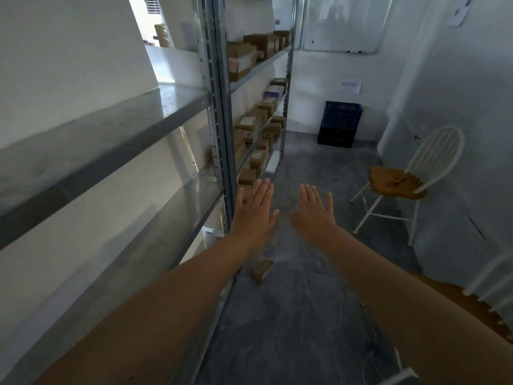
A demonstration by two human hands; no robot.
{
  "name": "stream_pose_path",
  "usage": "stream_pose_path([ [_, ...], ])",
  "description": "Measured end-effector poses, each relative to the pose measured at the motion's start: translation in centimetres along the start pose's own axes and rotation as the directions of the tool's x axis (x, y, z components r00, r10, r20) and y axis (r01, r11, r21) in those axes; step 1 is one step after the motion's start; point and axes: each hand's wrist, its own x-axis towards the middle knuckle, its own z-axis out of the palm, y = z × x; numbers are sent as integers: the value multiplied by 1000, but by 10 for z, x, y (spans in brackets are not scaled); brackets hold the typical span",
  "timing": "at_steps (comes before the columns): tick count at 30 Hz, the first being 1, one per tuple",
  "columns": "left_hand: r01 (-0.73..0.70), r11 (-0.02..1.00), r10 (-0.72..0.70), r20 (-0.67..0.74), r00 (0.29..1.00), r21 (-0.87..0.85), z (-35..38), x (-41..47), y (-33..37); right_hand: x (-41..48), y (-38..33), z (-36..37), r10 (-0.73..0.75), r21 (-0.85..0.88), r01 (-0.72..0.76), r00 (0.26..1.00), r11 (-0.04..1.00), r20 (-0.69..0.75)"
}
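Head view: a small brown cardboard box [262, 269] lies on the mottled grey concrete floor [305, 315], at 6 o'clock from the left hand [254, 212] and near the foot of the tall grey metal shelving rack [219, 107]. It is blurred, so I cannot tell whether it sits flat or tilted. Both hands are empty and well above it. The left hand and the right hand [315, 212] are held apart, palms down, fingers straight and spread.

The likeliest trouble is the box's place in the walkway: a step forward could crush or kick it under the rack. In bending for it, the left forearm could knock the rack's upright, which stands just beside that arm. A one-handed snatch at a corner could let it swing and drop. A thin pale cord [366, 357] on the floor at 5 o'clock could catch a foot.

The floor looks hard and dusty, so the box should slide easily. At 9 o'clock run bare grey shelves [111, 126]; at 11 o'clock more brown cardboard boxes [249, 126] fill the rack. A dark blue plastic crate [340, 123] stands at 12 o'clock against the white wall, and a white spindle-back chair with a wooden seat [397, 184] sits at 3 o'clock.
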Motion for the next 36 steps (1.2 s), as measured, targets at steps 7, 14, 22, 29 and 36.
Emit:
stream_pose_path([
  [7,23,992,-21,-21,1000,127,6,41,11,36,19,-12,-175,-20,174,979,985,-104],
  [14,32,990,-28,-31,999,141,34,78,36,74,70,-9,-160,38,164,983,986,-89],
  [22,81,988,-83,7,997,131,80,97,65,95,130,21,-56,24,57,996,998,-72],
  [29,74,991,-82,62,995,116,92,110,76,106,146,38,-80,105,81,997,991,-14],
  [36,20,996,-28,96,995,89,92,144,72,126,141,29,-41,102,37,998,994,37],
])
